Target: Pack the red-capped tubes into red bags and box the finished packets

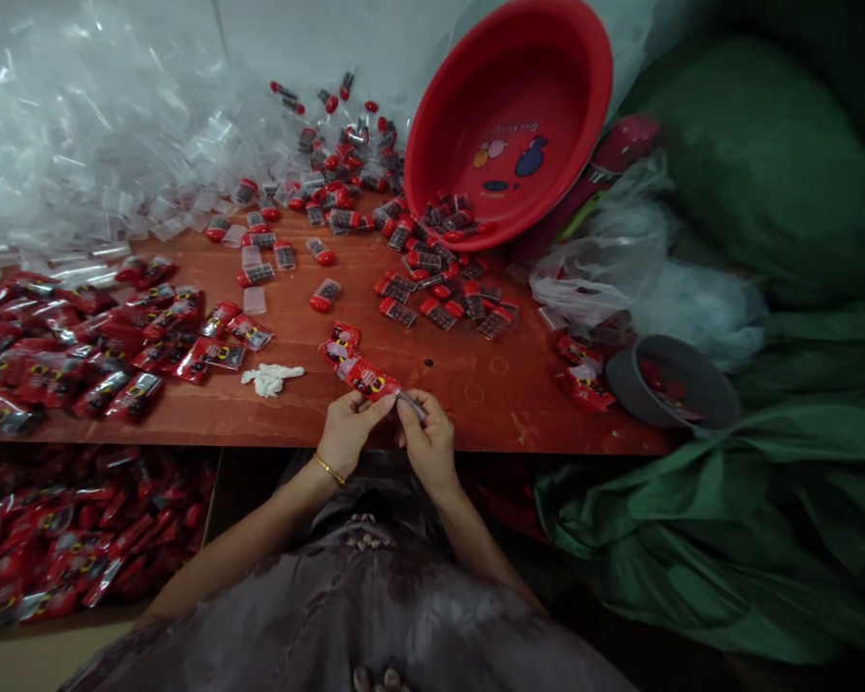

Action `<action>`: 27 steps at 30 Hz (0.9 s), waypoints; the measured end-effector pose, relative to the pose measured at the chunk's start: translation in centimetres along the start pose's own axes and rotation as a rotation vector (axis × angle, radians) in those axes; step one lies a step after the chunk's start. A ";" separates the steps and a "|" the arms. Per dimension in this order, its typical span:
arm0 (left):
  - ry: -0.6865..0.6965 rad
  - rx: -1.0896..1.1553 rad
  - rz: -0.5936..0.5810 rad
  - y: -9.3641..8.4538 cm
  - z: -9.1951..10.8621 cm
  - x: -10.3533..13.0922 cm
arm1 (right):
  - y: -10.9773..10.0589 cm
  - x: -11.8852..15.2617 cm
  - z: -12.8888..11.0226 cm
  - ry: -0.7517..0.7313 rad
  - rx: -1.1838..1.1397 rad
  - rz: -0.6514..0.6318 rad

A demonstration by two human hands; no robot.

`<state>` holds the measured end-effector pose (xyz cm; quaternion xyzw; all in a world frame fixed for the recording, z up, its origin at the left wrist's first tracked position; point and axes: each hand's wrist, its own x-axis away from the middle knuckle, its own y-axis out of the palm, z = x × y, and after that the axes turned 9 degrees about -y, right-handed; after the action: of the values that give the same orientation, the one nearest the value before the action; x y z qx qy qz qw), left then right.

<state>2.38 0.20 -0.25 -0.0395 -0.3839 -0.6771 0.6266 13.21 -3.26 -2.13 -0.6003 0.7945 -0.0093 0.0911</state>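
Note:
At the table's front edge, both my hands are closed on a strip of red printed packets (370,377). My left hand (349,431), with a gold bangle at the wrist, pinches the strip's near end between thumb and fingers. Close beside it, my right hand (430,440) grips the same end, where a greyish part (412,406) shows between the fingers. The strip's far end (341,336) bends and lies on the tabletop. Ahead of the hands lie small clear cases with red caps and dark contents (326,294). A crumpled white scrap (271,379) is left of my left hand.
Filled red packets (64,365) are heaped at left, above a box of more packets (79,538). Clear plastic sleeves (101,125) pile up behind. A red basin (583,86) leans tilted at the back. A grey bowl (674,384) and green cloth (692,538) are at right.

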 end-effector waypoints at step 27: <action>-0.048 -0.032 -0.186 -0.8 1.6 -0.3 | -0.2 -1.0 -0.6 0.043 -0.258 -0.217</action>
<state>1.02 1.30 0.35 -0.0299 -0.3900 -0.7374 0.5507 13.60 -2.44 -1.38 -0.6889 0.7214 0.0702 -0.0053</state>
